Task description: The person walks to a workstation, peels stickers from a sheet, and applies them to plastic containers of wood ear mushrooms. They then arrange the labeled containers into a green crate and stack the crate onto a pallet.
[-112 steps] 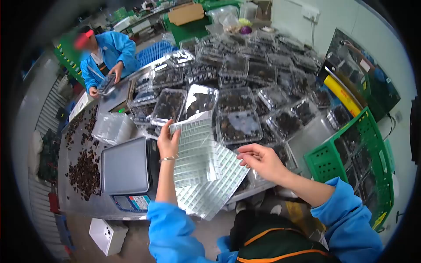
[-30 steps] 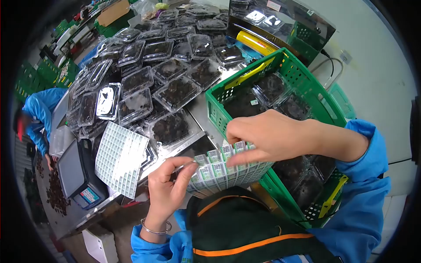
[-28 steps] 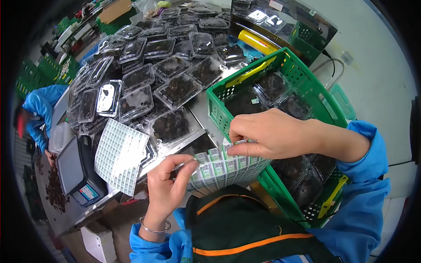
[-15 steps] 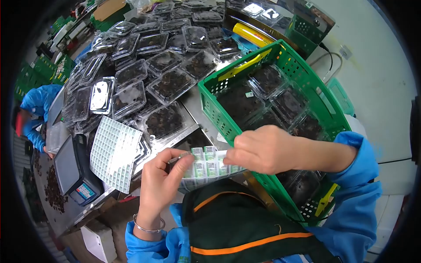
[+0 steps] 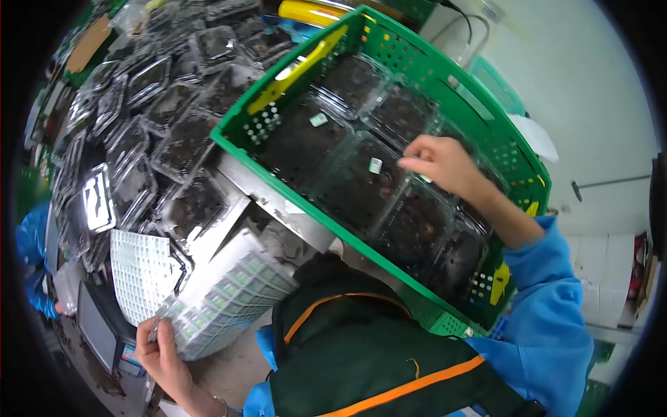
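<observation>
My left hand (image 5: 161, 356) pinches the lower left corner of a sheet of small green-and-white stickers (image 5: 226, 299), holding it low beside my body. My right hand (image 5: 443, 164) reaches into a green plastic crate (image 5: 389, 48) and presses its fingertips on the lid of a clear clamshell box (image 5: 417, 215) of dark dried produce; whether a sticker is under the fingers is hidden. Two neighbouring boxes in the crate carry a small sticker (image 5: 375, 165) on their lids.
A second sticker sheet (image 5: 142, 272) lies on the metal table by a scale (image 5: 101, 333). Several clear boxes (image 5: 139, 139) of dark produce crowd the table to the left. A person's blue sleeve (image 5: 31, 257) shows at the far left edge.
My right hand left the sticker sheet and moved up into the green crate onto a box lid. My left hand dropped down and left with the sheet. The view swung toward the crate.
</observation>
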Demonstrator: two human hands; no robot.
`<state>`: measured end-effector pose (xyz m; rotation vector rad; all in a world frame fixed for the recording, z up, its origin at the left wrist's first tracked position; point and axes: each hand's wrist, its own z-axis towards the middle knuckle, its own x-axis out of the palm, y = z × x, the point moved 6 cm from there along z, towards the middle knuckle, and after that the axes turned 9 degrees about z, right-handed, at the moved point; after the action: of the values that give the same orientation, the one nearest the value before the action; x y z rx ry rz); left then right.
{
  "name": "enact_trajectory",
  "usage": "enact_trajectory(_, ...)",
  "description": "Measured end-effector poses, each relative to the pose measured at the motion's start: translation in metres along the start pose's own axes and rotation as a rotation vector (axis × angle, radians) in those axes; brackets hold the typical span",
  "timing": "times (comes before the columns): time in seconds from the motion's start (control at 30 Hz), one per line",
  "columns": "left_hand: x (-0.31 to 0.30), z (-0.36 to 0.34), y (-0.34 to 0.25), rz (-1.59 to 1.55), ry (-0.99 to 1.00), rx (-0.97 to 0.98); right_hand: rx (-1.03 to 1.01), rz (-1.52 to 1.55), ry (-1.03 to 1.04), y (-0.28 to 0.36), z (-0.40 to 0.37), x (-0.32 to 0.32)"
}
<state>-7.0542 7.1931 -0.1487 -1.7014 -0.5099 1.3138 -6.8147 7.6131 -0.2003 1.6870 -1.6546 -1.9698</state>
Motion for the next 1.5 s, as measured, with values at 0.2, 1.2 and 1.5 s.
enact_trajectory(0.2,0.010,0.009,0.017,-0.167,0.052,0.003,-0.013,-0.049,0.083,-0.069,-0.071,0.024)
enact_trajectory(1.2,0.127,-0.020,-0.127,-0.293,0.554,0.115,0.140,0.112,0.259,-0.100,-0.044,-0.118)
enact_trajectory(1.5,0.154,-0.001,-0.128,-0.067,0.809,0.046,-0.050,-0.087,0.187,-0.136,0.043,-0.066)
